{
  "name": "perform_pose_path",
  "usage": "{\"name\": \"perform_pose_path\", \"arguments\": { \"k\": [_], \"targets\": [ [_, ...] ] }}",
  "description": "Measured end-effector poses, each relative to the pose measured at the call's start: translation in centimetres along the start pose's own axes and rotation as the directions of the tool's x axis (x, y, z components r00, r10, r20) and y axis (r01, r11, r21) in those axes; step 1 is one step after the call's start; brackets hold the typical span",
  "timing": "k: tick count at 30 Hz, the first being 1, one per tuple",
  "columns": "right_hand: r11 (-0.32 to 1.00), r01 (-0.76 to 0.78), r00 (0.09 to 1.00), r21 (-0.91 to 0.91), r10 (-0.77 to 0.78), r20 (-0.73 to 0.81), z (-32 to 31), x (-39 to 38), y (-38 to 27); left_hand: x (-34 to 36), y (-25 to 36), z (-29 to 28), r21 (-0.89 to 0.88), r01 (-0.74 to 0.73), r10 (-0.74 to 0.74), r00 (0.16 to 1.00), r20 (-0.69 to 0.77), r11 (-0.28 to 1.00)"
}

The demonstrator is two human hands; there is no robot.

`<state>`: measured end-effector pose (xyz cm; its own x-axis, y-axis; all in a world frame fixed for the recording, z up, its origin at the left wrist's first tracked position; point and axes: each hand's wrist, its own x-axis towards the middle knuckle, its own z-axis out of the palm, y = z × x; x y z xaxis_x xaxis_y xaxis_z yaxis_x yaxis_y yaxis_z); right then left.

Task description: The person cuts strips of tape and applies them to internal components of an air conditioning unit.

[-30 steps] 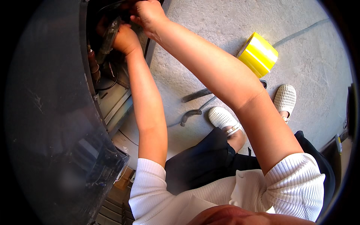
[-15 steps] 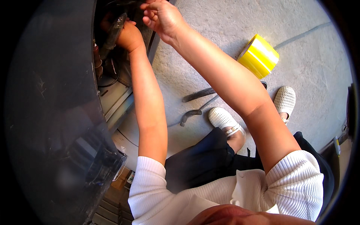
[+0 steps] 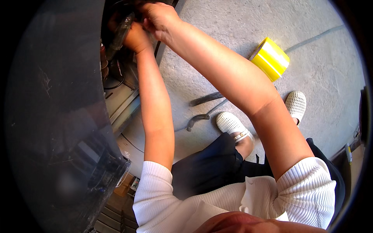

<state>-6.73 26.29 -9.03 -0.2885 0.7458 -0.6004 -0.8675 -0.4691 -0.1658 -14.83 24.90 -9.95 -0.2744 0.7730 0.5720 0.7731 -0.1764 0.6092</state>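
Inside the dark opening at the top left, my left hand is closed around a dark piece wrapped in glossy, crinkled plastic. Just above and right of it, my right hand has curled fingers reaching into the shadow; what they hold or touch is hidden. Brown cylindrical parts and a thin black cable sit below my hands inside the opening, beside a metal rail.
A large black curved panel fills the left. On the concrete floor lie a yellow roll, dark hose pieces, a short bent hose and a cord. My feet in white clogs stand at the right.
My right hand drew back rightward with looser fingers half a second ago, and is now back left in the shadow by my left hand. The panel's edge appears slightly further right than a second ago.
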Motion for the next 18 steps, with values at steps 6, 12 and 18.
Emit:
{"name": "perform_pose_path", "arguments": {
  "k": [6,12,18],
  "targets": [
    [0.996,-0.084,0.992,0.031,0.087,-0.086,-0.6,0.3,-0.1,0.0,1.3,-0.1,-0.050,0.151,-0.150,0.988,0.028,0.987],
    [0.988,-0.136,0.990,0.068,0.139,-0.041,0.3,-0.1,-0.5,0.0,-0.1,-0.3,0.001,0.037,-0.037,0.999,0.012,0.999],
    [0.992,-0.098,0.995,0.085,0.099,-0.010,0.3,0.6,-0.1,0.0,0.2,-0.1,-0.093,0.058,-0.056,0.998,0.029,0.994]
  ]
}}
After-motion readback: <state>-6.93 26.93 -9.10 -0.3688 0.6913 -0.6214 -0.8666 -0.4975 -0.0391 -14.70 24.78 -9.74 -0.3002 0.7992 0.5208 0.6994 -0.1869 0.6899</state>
